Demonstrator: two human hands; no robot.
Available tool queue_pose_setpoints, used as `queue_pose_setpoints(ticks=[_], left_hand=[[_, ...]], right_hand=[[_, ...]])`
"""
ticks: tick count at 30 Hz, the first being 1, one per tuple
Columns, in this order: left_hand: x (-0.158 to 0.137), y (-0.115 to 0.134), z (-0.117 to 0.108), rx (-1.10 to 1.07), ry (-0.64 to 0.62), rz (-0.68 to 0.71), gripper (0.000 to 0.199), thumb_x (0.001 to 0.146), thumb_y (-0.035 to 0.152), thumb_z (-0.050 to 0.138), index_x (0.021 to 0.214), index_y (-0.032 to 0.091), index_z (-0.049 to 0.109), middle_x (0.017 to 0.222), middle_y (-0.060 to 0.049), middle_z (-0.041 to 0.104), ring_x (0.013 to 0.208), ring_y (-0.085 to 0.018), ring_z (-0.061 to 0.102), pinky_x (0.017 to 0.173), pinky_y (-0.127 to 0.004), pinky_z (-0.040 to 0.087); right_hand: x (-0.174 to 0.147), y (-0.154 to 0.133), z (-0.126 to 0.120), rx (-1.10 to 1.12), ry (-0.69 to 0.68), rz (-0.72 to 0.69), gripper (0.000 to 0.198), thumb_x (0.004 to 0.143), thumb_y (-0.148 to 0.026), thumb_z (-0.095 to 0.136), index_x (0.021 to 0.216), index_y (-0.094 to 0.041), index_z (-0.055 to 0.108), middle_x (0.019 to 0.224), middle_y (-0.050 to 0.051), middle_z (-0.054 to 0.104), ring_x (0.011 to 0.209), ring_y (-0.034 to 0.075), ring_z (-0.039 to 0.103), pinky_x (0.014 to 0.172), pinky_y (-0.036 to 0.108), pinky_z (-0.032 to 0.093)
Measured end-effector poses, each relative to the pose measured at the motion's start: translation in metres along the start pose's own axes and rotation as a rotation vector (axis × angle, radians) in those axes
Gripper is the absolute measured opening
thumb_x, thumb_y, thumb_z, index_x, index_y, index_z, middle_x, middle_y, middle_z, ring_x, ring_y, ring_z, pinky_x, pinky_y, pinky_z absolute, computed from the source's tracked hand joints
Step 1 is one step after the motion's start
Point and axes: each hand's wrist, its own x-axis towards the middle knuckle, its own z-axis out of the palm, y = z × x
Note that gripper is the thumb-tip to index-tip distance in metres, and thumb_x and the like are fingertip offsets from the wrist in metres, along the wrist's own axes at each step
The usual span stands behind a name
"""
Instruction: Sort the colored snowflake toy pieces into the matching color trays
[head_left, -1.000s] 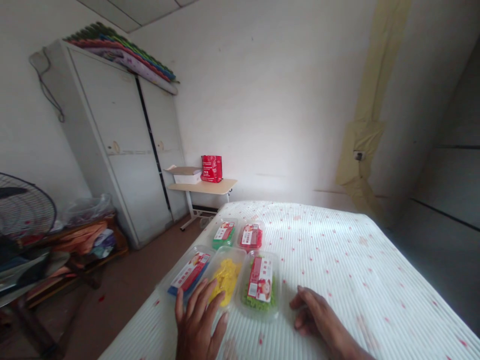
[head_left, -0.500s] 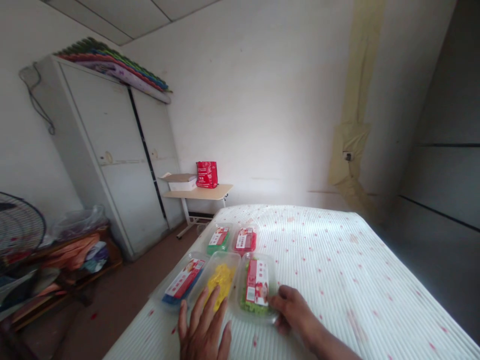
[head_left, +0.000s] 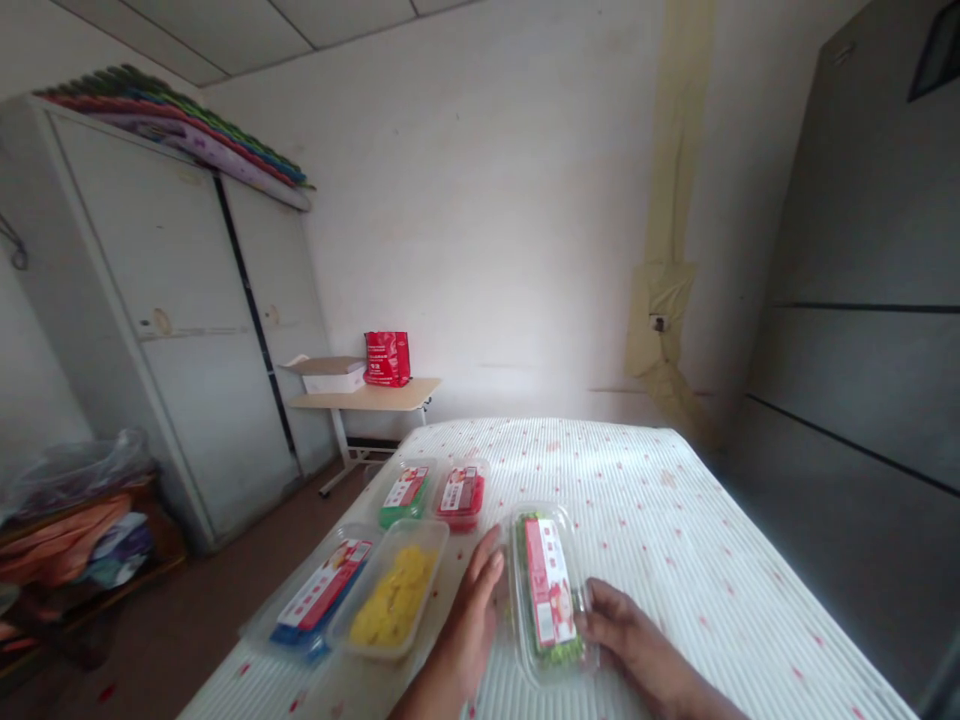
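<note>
A clear plastic box of light-green pieces (head_left: 550, 598) with a red-and-white label lies on the bed (head_left: 675, 540) between my hands. My left hand (head_left: 469, 620) presses flat against its left side. My right hand (head_left: 626, 640) grips its right side, fingers curled on the rim. To the left lie a clear box of yellow pieces (head_left: 394, 600) and a box of blue pieces (head_left: 315, 605) with a label. Farther back sit a small green box (head_left: 405, 492) and a small red box (head_left: 460, 492).
The bed has a white ribbed cover with red dots. A grey wardrobe (head_left: 165, 330) stands at the left, with a small table (head_left: 367, 400) bearing a red bag (head_left: 387, 358) and a white box beyond it. Clutter fills the lower left floor.
My left hand left the yellow box and moved right to the light-green box. My right hand closed on that box, which slid right and away from the yellow one. The camera turned right.
</note>
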Motion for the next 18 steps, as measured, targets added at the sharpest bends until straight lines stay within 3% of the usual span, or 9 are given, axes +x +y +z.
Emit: queue_pose_setpoints(ticks=[3, 6, 9, 14, 18], left_hand=[[0.018, -0.008, 0.01, -0.193, -0.226, -0.266, 0.057, 0.078, 0.052, 0.053, 0.122, 0.016, 0.052, 0.109, -0.012, 0.066, 0.104, -0.029, 0.059, 0.091, -0.042, 0.041], [0.026, -0.016, 0.008, -0.286, -0.306, -0.307, 0.058, 0.076, 0.053, 0.055, 0.12, 0.015, 0.054, 0.099, -0.011, 0.069, 0.095, -0.029, 0.063, 0.087, -0.043, 0.044], [0.026, -0.022, 0.005, -0.306, -0.276, -0.243, 0.057, 0.072, 0.049, 0.061, 0.119, 0.018, 0.055, 0.096, -0.009, 0.07, 0.091, -0.027, 0.065, 0.085, -0.041, 0.045], [0.02, -0.023, 0.006, -0.292, -0.153, -0.208, 0.047, 0.071, 0.039, 0.063, 0.113, 0.017, 0.06, 0.094, -0.007, 0.071, 0.09, -0.026, 0.065, 0.085, -0.039, 0.046], [0.017, -0.017, 0.004, -0.267, -0.004, -0.218, 0.042, 0.071, 0.036, 0.062, 0.108, 0.016, 0.062, 0.092, -0.005, 0.072, 0.09, -0.024, 0.065, 0.085, -0.037, 0.048]], right_hand=[[0.002, -0.002, -0.005, -0.072, -0.017, -0.016, 0.036, 0.066, -0.052, 0.065, 0.074, -0.018, 0.055, 0.07, -0.002, 0.056, 0.068, 0.015, 0.055, 0.059, 0.024, 0.043], [0.008, 0.0, -0.017, -0.143, -0.062, -0.012, 0.037, 0.067, -0.052, 0.065, 0.073, -0.017, 0.053, 0.068, -0.002, 0.054, 0.059, 0.012, 0.053, 0.05, 0.022, 0.041], [0.015, 0.002, -0.028, -0.171, -0.032, -0.018, 0.033, 0.071, -0.048, 0.063, 0.074, -0.017, 0.051, 0.066, -0.004, 0.05, 0.052, 0.008, 0.047, 0.047, 0.02, 0.039], [0.028, -0.009, -0.029, -0.204, 0.106, -0.126, 0.031, 0.071, -0.042, 0.064, 0.09, -0.02, 0.052, 0.087, 0.0, 0.055, 0.062, 0.01, 0.053, 0.05, 0.021, 0.043], [0.043, -0.023, -0.018, -0.287, 0.235, -0.173, 0.026, 0.078, -0.041, 0.053, 0.092, -0.019, 0.051, 0.078, 0.0, 0.056, 0.066, 0.013, 0.056, 0.053, 0.023, 0.045]])
